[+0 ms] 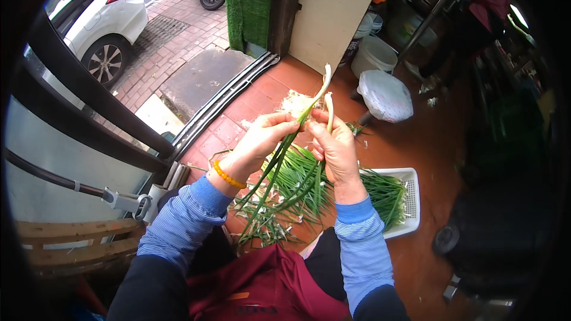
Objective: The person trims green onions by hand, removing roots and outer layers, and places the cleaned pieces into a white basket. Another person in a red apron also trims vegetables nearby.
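My left hand (267, 136) pinches a green onion (317, 94) whose white end points up and whose green leaves hang down. Close beside it, my right hand (334, 145) holds another green onion (330, 106), white end up. Both sets of leaves hang over a heap of green onions (299, 174) on the red tiled floor. Trimmed leaves and scraps (267, 228) lie at the heap's near side. Right of the heap, a white plastic basket (412, 200) holds more green onions (384, 196). Beyond my fingers lies a pile of pale roots (295, 103).
A stool with a plastic-covered seat (386, 96) and a white bucket (374, 55) stand at the upper right. Another person (484, 13) is behind them. A doorway sill (227, 98) runs along the left, with a white car (105, 22) outside. A wheeled dark object (446, 239) is at right.
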